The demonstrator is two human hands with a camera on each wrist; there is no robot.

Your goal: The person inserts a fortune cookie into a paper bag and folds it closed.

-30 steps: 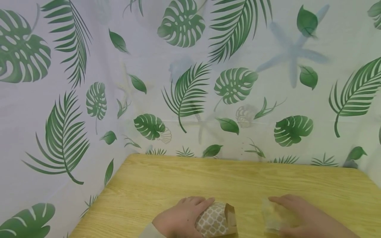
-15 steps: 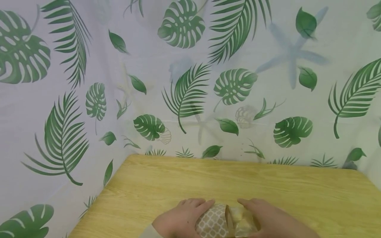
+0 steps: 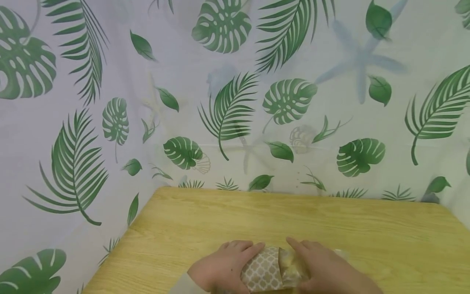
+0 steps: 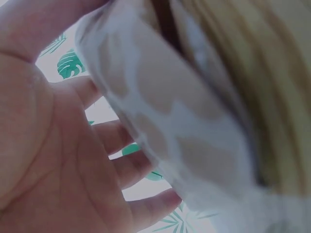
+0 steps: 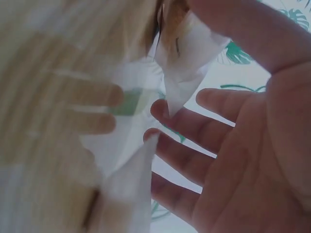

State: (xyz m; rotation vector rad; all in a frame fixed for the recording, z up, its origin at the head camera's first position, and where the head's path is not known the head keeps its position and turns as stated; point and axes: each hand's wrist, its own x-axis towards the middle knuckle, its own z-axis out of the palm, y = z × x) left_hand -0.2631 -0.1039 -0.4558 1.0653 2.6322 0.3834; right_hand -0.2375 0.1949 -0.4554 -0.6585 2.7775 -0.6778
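Bag [image 3: 262,271] is held at the lower middle of the table [image 3: 279,216], between the two hands and close to the near border of the head view. From the left, a leaf-printed cloth [image 3: 128,73] is hung beside and behind the table. The table's left edge is seen running diagonally up to a rounded corner, and a broad stretch of wood is left between that edge and the pale sleeve [image 3: 183,286]. By the left hand [image 3: 225,265] the bag is gripped on its left side, thumb and fingers set wide around it; in the left wrist view the fingertips are seen along the bag's edge, with gaps between the fingers. White lattice is printed on the brown paper, and the bag's right edge is turned toward the packet [image 3: 291,267]. The clear packet, with something pale yellow inside, is held at the bag's right end; whether it is partly inside cannot be told. By the right hand [image 3: 323,269] the packet is held between thumb and fingers, which are spread. Just past that hand, a bit of clear plastic [image 3: 341,253] is seen. Further right, more wood is spread to the table's right corner; behind both hands, a wide strip is bounded by the back edge.
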